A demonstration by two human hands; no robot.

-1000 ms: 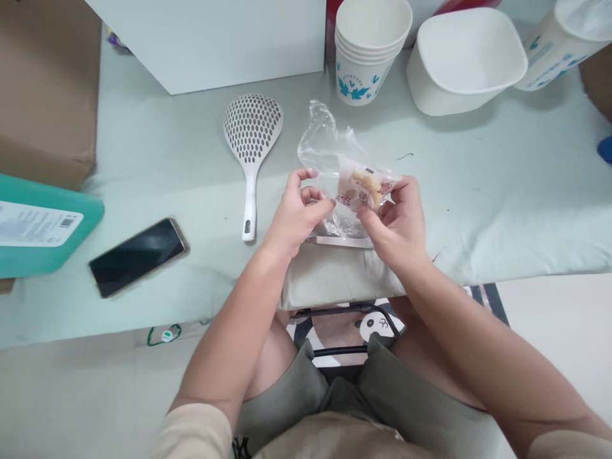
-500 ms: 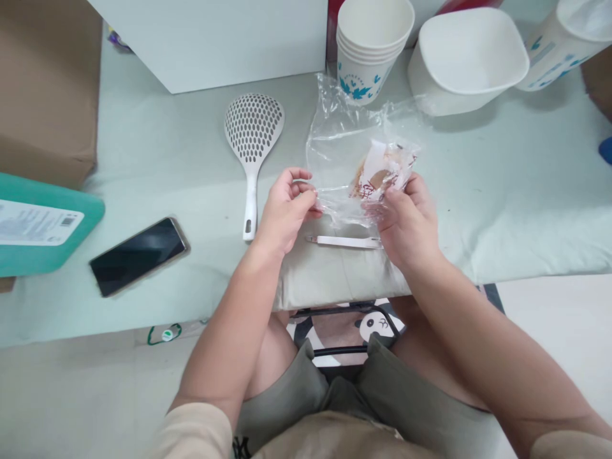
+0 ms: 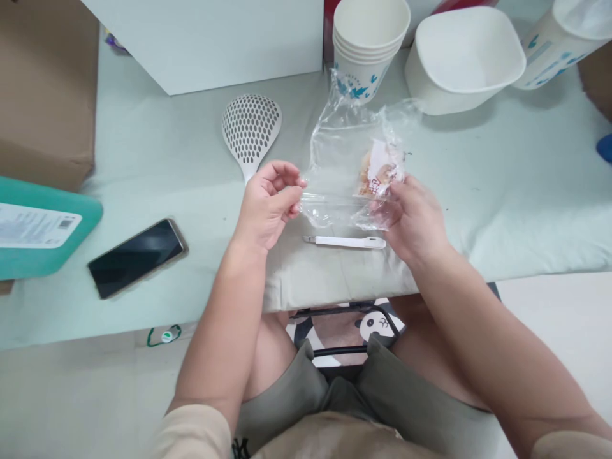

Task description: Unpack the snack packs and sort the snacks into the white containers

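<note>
Between my hands a clear plastic bag is stretched out above the cloth. My left hand pinches its left edge between thumb and fingers. Closed on the bag's right side, my right hand also lies against a small printed snack packet; whether the packet is inside the bag or behind it I cannot tell for sure. Below the bag lies a slim white tool with a metal tip. A white slotted skimmer rests beyond my left hand, which covers its handle.
A stack of paper cups stands behind the bag, beside a white square tub and another cup. A phone and a green container lie left. A white box and a cardboard box stand behind.
My left hand has moved left, over the skimmer's handle, and my right hand slightly right, so the bag is pulled wider. More of the white tool shows.
</note>
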